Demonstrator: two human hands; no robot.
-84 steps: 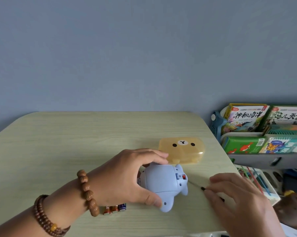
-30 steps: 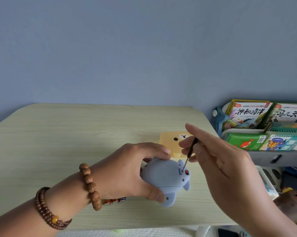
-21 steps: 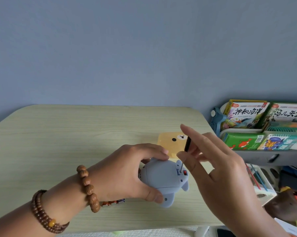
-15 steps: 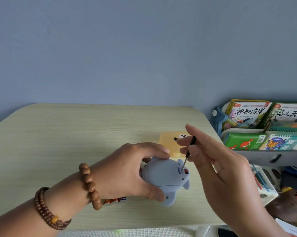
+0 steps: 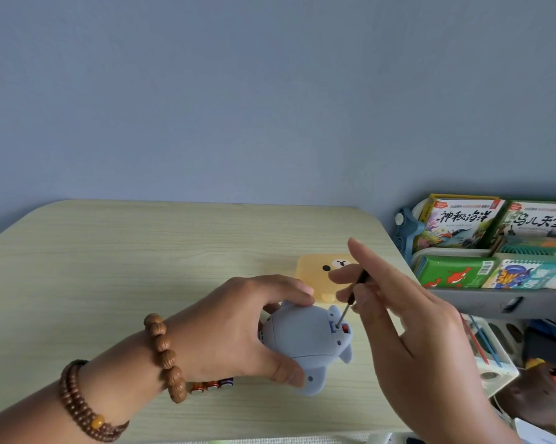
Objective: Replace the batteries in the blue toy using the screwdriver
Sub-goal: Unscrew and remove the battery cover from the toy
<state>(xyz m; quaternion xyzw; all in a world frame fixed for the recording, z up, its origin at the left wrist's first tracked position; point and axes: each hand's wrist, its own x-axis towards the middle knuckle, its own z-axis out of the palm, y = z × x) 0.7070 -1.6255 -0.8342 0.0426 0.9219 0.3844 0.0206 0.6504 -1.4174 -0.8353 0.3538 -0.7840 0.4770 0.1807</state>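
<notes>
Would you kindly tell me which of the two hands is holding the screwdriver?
The right hand pinches the screwdriver, whose tip is set against the blue toy; the left hand only grips the toy's body.

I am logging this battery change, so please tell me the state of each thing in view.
Left hand: grips the toy.
Right hand: pinches the screwdriver.
Toy: resting on the table.
Screwdriver: tilted, tip in the toy's screw hole.
Batteries: loose on the table, beside the left hand.
Yellow box: closed.
</notes>
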